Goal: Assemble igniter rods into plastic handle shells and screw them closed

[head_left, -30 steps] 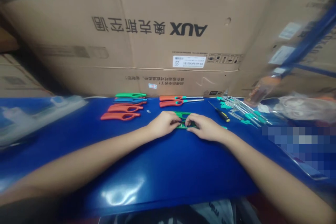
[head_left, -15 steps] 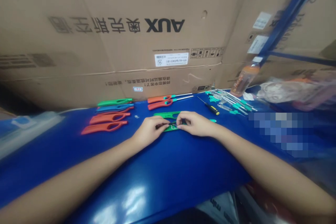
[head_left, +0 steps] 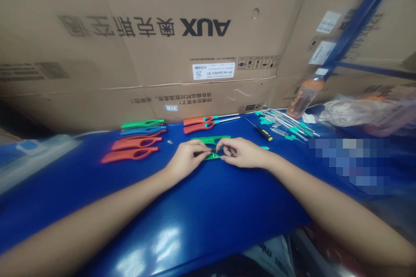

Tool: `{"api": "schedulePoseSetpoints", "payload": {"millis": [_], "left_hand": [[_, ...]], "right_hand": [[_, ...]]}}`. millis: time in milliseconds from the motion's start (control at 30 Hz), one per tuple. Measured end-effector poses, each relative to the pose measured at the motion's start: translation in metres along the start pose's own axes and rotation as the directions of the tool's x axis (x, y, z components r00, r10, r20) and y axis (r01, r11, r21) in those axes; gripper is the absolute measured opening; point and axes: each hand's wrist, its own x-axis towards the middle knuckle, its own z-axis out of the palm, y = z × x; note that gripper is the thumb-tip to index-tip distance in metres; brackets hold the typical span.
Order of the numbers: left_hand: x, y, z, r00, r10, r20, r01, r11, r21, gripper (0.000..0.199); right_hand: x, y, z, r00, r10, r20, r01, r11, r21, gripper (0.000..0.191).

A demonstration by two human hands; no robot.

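Note:
Two green lighter casing halves lie on the blue table before me, a far half (head_left: 210, 140) and a near half (head_left: 214, 156) with small parts and a pale wire inside. My left hand (head_left: 186, 156) is closed at the left end of the near half, its thumb and forefinger pinching a small dark part I cannot make out. My right hand (head_left: 243, 152) is curled over the right side of the same half. Its thumb rests at the near edge and its forefinger bends towards the inner parts; the palm hides the rest of the casing.
Orange casings (head_left: 131, 154), a blue casing (head_left: 143, 130) and a green casing (head_left: 143, 124) lie left. Two orange lighters (head_left: 199, 127) with metal tubes lie behind. Rightward are a screwdriver (head_left: 262, 132), several metal tubes (head_left: 286, 122) and a drink bottle (head_left: 305, 95). Cardboard (head_left: 146, 60) stands behind.
My right forefinger and thumb have parted slightly, the forefinger lifting a little from the near casing half. My left hand keeps its pinch. The view has shifted slightly.

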Motion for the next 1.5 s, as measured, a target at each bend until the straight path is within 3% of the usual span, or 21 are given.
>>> {"api": "schedulePoseSetpoints", "payload": {"millis": [100,233,500,667,867,1500], "left_hand": [[0.002,0.003,0.003,0.999,-0.045,-0.009,0.045,0.999,0.002,0.012],[0.003,0.005,0.006,0.998,-0.063,-0.002,0.063,0.998,-0.006,0.011],[-0.001,0.003,0.007,0.984,0.175,0.024,-0.176,0.969,0.172,0.016],[-0.003,0.004,0.004,0.974,0.219,0.055,-0.226,0.939,0.258,0.014],[-0.005,0.003,0.003,0.982,0.185,0.036,-0.188,0.96,0.208,0.011],[-0.006,0.002,0.006,0.974,0.225,0.029,-0.227,0.953,0.202,0.012]], "right_hand": [[0.004,0.0,0.008,0.992,0.079,-0.097,-0.086,0.994,-0.069,0.014],[0.007,-0.002,0.01,0.982,0.153,-0.115,-0.165,0.981,-0.098,0.014],[0.007,-0.009,0.011,0.965,0.223,-0.14,-0.249,0.947,-0.203,0.008],[0.005,-0.01,0.012,0.973,0.19,-0.129,-0.218,0.944,-0.248,0.007],[0.004,-0.011,0.008,0.986,0.142,-0.082,-0.161,0.934,-0.318,0.01],[0.001,-0.011,-0.002,0.996,0.091,0.015,-0.084,0.966,-0.245,0.008]]}}
